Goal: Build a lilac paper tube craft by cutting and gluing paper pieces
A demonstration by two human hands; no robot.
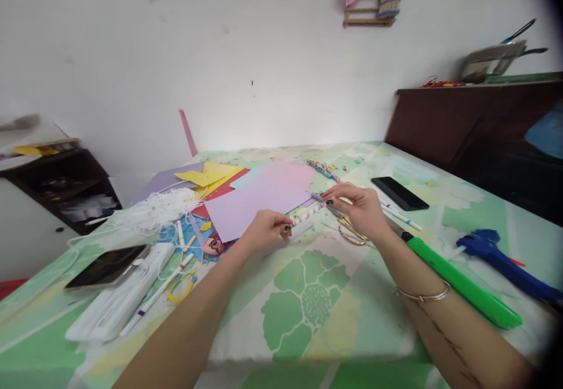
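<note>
A thin stick with white and purple spiral stripes (308,215) runs slantwise between my two hands above the table. My left hand (267,229) pinches its lower left end between thumb and finger. At the upper right end, my right hand (357,206) has its fingers closed on the stick, close to a loose purple paper strip (315,196). Gold-handled scissors (352,233) lie beneath my right hand, their blades partly hidden. Just behind the stick is a sheet of lilac paper (255,201). Another pale strip (301,233) rests on the cloth below the stick.
To the left lie white string (162,210), a tablet-like device (108,266), a white power strip (123,295) and a marker (156,295). On the right are a black phone (399,193), a green-handled cutter (461,280) and a blue glue gun (505,260). Decorated sticks (323,169) lie farther back.
</note>
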